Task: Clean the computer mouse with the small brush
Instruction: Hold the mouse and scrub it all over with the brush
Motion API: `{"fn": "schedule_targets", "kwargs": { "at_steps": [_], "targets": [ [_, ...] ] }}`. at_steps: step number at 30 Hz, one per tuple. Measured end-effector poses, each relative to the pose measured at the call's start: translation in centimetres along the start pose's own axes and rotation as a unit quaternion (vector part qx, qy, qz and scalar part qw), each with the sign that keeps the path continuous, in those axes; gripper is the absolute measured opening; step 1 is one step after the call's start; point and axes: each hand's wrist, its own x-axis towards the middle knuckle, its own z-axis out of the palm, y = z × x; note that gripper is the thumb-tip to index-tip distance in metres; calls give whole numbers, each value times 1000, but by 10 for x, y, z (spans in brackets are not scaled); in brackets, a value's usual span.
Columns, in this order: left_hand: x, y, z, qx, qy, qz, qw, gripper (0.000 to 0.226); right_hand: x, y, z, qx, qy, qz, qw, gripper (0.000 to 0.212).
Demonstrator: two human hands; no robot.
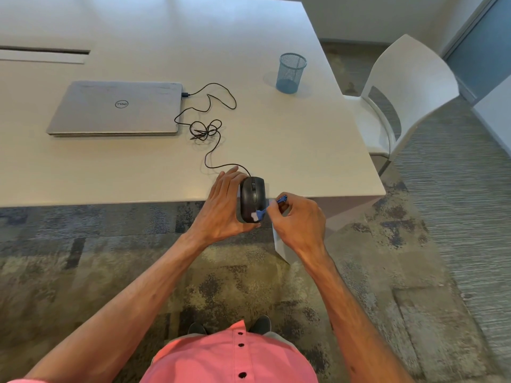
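1. Far left sits the closed laptop (114, 107), well apart from my hands. It blocks nothing, but the mouse's cable (206, 125) is plugged into its right side, so it matters.

2. That cable runs from the laptop through a tangled loop and down to the mouse's nose. There looks to be slack, but if I pull the mouse further off the table (318, 150) the tangle could tighten and tug the plug — my main worry on this side.

3. My left hand (221, 208) is wrapped around the mouse (252, 199), fingers along its left flank and the thumb curled under the near end. The mouse is lifted at the table's near edge, half of it hanging past the edge over the carpet. A loose grip here means it drops and swings on the cable.

4. My right hand (300, 219) has its fingers pinched shut on the handle of the brush (262, 212), the pale bristles touching the mouse's near right end. The handle is tiny; pressing hard could flick it out of the pinch, or simply push the dust into the seams.

5. Further right and far back stands a blue mesh cup (291, 73), and beyond the table corner a white chair (401, 92) — both well apart, neither in the way.
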Motion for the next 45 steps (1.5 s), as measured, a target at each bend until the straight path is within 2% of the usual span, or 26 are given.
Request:
{"fn": "schedule_targets", "kwargs": {
  "at_steps": [2,6,15,19,22,24,27,30,36,41,45],
  "targets": [
    [1,1,0,-3,-4,-2,1000,124,-2,-1,-1,18,15,1,1000,29],
    [3,2,-2,-7,-10,-6,1000,128,-1,-6,-2,76,102,6,992,18],
    [3,3,-2,-5,-3,-8,1000,129,-3,-1,-4,14,31,-9,999,23],
    [4,4,-2,-6,-2,-3,1000,128,-1,-9,-4,59,66,-36,995,19],
    [4,4,-3,-3,-6,-2,1000,129,4,-18,-1,57,88,-82,991,18],
    [5,4,-4,-2,-4,-1,1000,129,7,-20,-2,4,83,-133,988,22],
    [4,5,-5,2,-5,5,1000,127,4,-14,-2,-132,59,-255,956,24],
    [2,4,-6,5,-11,3,1000,124,3,-11,-9,-174,24,-318,932,22],
    [-2,4,-5,-1,-9,-12,1000,126,6,-11,-24,-127,-69,-335,931,21],
    [-3,2,-7,18,-10,-8,1000,131,14,-17,-29,-89,51,-294,950,19],
    [-3,5,-7,13,0,-4,1000,129,13,-16,-23,-89,30,-296,950,16]
  ]
}}
